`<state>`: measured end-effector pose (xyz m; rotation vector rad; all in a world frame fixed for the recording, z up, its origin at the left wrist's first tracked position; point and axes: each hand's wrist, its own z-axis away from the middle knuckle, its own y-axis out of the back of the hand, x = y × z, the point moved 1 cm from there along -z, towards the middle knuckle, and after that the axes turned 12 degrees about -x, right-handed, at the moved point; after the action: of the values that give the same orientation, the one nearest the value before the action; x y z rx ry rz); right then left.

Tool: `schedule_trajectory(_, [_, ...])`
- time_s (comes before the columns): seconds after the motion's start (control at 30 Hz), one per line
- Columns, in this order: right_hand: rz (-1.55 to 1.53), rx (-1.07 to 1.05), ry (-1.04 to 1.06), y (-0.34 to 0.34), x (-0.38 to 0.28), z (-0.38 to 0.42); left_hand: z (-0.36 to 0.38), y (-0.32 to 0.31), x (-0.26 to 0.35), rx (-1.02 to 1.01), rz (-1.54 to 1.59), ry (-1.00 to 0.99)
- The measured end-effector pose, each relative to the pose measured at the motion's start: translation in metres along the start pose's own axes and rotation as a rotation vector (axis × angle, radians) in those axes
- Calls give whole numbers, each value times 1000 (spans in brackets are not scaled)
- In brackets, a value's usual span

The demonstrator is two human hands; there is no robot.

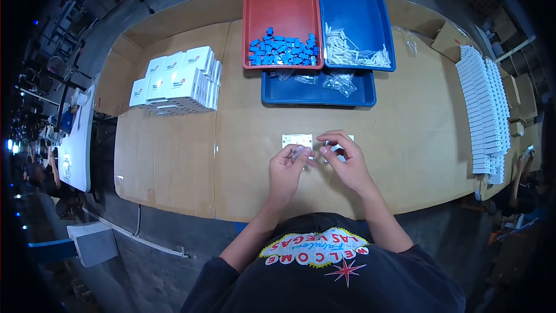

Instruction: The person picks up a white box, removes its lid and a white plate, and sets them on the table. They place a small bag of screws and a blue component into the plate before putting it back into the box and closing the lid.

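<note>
Near the table's front edge, my left hand (286, 168) pinches a small clear item (297, 152), perhaps a plastic bag. My right hand (341, 159) is just to its right, with thumb and fingers curled close together; what it holds, if anything, is too small to tell. A white square piece (296, 139) lies flat on the cardboard behind my left hand, partly covered by it. Another white piece (351, 138) shows under and beside my right hand, mostly hidden.
Behind the hands stand a red tray (281, 8) of blue parts, a blue tray (353, 8) of white sticks and a lower blue tray (317, 98) with clear bags. White boxes (178, 83) are stacked left, white units (483, 113) right. Other people are at both sides.
</note>
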<state>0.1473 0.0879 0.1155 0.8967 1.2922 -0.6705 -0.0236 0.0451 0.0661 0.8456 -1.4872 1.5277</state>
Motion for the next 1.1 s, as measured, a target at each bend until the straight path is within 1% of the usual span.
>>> schedule_trajectory(0.07, [62, -76, 110, 5, -15, -3, 4, 3, 3, -78, -12, 80])
schedule_trajectory(0.17, [188, -206, 230, 11, -11, -5, 8, 8, 4, -145, -83, 220])
schedule_trajectory(0.27, [169, -330, 198, 16, -12, -4, 10, 9, 11, -229, -183, 337])
schedule_trajectory(0.37, [71, -426, 54, 20, -11, -8, 11, 7, 14, -290, -259, 297])
schedule_trajectory(0.47, [82, -523, 6, 24, -4, -11, 13, 10, 11, -337, -220, 309])
schedule_trajectory(0.57, [129, -574, 69, 27, 1, -12, 17, 17, 7, -417, -313, 351])
schedule_trajectory(0.67, [55, -602, -34, 24, -1, -12, 21, 25, -6, -460, -124, 362])
schedule_trajectory(0.77, [74, -581, 9, 23, 0, -11, 19, 28, -15, -381, -87, 334])
schedule_trajectory(0.87, [132, -577, 24, 22, 4, -10, 19, 22, -14, -344, -2, 326])
schedule_trajectory(0.97, [175, -640, 65, 22, 9, -8, 20, 26, -17, -417, -19, 361])
schedule_trajectory(1.07, [106, -746, 15, 21, 10, -7, 23, 27, -23, -469, 67, 429])
schedule_trajectory(1.1, [115, -755, 9, 21, 11, -7, 24, 26, -22, -457, 88, 444])
